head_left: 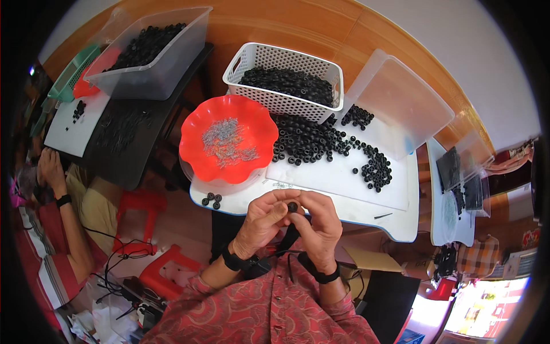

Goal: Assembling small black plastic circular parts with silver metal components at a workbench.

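A small round black part point(292, 207), like the loose ones on the table, is pinched at the fingertips where my two hands meet. My left hand point(263, 222) closes on it from one side, thumb bent inward. From the other side my right hand point(318, 228) grips it with thumb and curled fingers. Both hands are just off the table's front edge. Beyond them stands a red scalloped bowl point(192, 137) holding a heap of small silvery metal pieces. Several loose black parts point(212, 200) lie by the table edge left of my hands.
A white perforated basket point(286, 100) full of black pieces stands at the back, with a pile of ring-like black parts point(309, 140) before it. A clear plastic bin point(401, 103) leans at right. Another person's hand point(52, 169) rests by the dark table point(129, 155) at left.
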A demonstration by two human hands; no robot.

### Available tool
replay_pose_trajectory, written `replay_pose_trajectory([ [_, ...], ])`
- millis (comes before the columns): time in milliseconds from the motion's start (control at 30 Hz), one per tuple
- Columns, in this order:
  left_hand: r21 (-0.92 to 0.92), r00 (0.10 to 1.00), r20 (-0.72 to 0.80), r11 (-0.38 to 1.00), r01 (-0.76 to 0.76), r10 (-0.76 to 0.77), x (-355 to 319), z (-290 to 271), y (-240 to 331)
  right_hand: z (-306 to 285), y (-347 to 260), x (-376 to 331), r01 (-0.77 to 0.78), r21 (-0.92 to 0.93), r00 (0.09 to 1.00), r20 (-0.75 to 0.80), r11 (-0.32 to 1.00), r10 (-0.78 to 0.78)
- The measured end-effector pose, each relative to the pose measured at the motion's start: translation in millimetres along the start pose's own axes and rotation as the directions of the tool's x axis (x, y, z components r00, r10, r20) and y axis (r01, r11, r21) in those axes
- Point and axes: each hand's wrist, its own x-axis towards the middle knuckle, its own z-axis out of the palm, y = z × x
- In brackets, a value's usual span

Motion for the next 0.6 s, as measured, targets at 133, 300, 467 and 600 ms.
replay_pose_trajectory([
  [133,-0.056,0.999,0.047,0.998,-0.003,0.005,2.4,-8.6,-5.8,7.3,-4.8,-5.9,-0.256,0.435,0.95,-0.055,0.863,0.309],
  [300,-0.028,0.997,-0.013,0.997,0.07,-0.071,1.4,0.5,-6.5,20.9,5.2,-10.6,-0.26,0.259,0.958,-0.052,0.93,0.282],
  [467,-0.034,0.999,0.04,0.999,0.028,-0.027,-0.9,-1.7,-8.1,29.4,-0.6,-9.2,-0.399,0.105,0.916,-0.004,0.911,0.401],
  [600,-0.017,0.999,-0.023,0.999,0.039,-0.04,-3.5,3.0,-8.1,32.8,3.8,-11.1,-0.368,0.132,0.926,-0.035,0.92,0.376],
])
